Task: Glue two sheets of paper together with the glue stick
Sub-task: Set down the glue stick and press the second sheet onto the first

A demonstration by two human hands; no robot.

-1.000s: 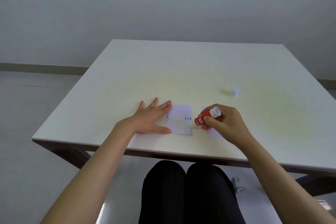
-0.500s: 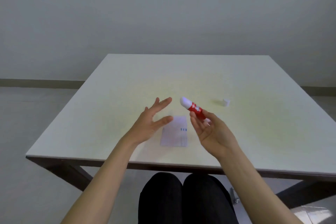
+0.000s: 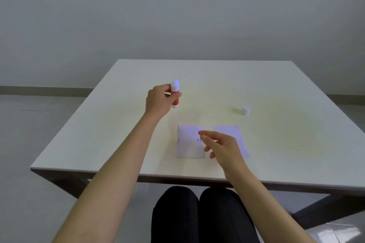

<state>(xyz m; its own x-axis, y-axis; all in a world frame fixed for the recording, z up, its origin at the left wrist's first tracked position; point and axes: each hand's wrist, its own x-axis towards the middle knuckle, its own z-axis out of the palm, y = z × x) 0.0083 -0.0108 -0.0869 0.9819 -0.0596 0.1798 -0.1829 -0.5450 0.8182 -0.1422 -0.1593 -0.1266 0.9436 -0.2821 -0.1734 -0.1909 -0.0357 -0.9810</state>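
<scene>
The glue stick (image 3: pixel 175 94) is held upright above the table (image 3: pixel 118 134), grasped by the left hand (image 3: pixel 159 99), its white tip exposed. Two sheets of paper lie flat side by side near the front edge: the left sheet (image 3: pixel 188 144) and the right sheet (image 3: pixel 242 140). The right hand (image 3: pixel 221 148) is spread loosely over them, empty. A white cap (image 3: pixel 245 110) stands well apart.
</scene>
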